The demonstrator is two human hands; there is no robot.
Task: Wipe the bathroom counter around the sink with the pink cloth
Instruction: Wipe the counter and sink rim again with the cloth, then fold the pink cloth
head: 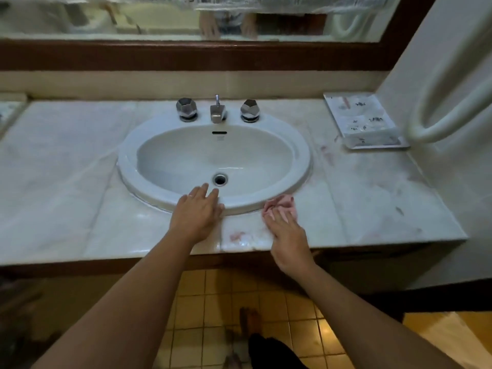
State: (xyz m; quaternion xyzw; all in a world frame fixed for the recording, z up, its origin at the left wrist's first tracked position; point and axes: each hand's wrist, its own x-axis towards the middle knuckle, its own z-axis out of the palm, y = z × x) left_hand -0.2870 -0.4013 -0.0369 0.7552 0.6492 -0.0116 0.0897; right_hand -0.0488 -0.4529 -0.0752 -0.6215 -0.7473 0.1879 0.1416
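Hands low on the front of a pale marble counter (pixel 66 155), one to each side of the sink's near rim.

Left hand (pixel 198 211): flat and spread, palm down, fingers straight and a little apart. Fingertips over the front rim of the white oval sink (pixel 300 161), reaching toward the drain (pixel 220 179); heel of the hand on the marble just in front of the rim. Nothing held. Thin ring on one finger.

Right hand (pixel 286 235): palm down on a bunched pink cloth (pixel 279 205), fingers extended and pressing on its near part, not curled round it. Cloth crumpled into a small wad, lying on the counter against the outer edge of the sink rim, at the front right. Faint pinkish smears on the marble between the two hands and further right.

Behind the basin: chrome spout (pixel 217 113) between two faceted chrome knobs (pixel 186 107). Far right corner: white rectangular tray (pixel 372 145) with small wrapped packets, close by a thick white pipe (pixel 452 113) on the wall. Above: mirror (pixel 80 20) in a dark wooden frame. Below: yellow tiled floor (pixel 279 302) and bare feet.
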